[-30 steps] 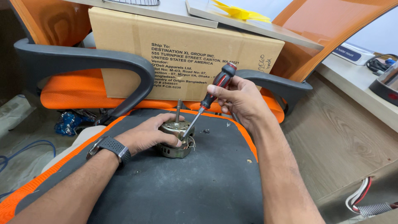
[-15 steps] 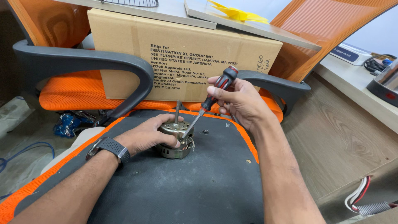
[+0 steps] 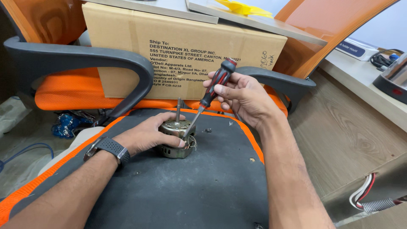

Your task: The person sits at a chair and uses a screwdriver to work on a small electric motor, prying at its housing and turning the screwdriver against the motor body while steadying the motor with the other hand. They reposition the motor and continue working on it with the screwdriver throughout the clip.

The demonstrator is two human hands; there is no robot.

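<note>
Motor [image 3: 176, 140], small, round and metal, sits near the middle of a dark grey pad [image 3: 178, 195] edged in orange, its thin shaft [image 3: 179, 106] standing upright from the top. At the motor's 9 o'clock the left hand [image 3: 148, 135] lies over the housing, fingers [image 3: 171, 142] wrapped around its near side and top, holding it steady; a black watch [image 3: 108, 148] sits on that wrist. At 1 o'clock the right hand [image 3: 241, 95] has its fingers closed around the red and black handle of a screwdriver [image 3: 210, 95], which tilts down to 7 o'clock so that its tip meets the top rim of the motor on the right side. Thin wires [image 3: 193, 144] stick out of the housing at 3 o'clock. Just beyond, at 2 o'clock on the pad, lies a small dark screw [image 3: 207, 130]. Behind the pad at 12 o'clock stands a brown cardboard box [image 3: 127, 46] with printed lettering, resting on an orange chair seat [image 3: 68, 91] between curved dark grey armrests [image 3: 85, 59]. Far off at 4 o'clock, white, red and black cables [image 3: 364, 191] hang beside a wooden surface.
</note>
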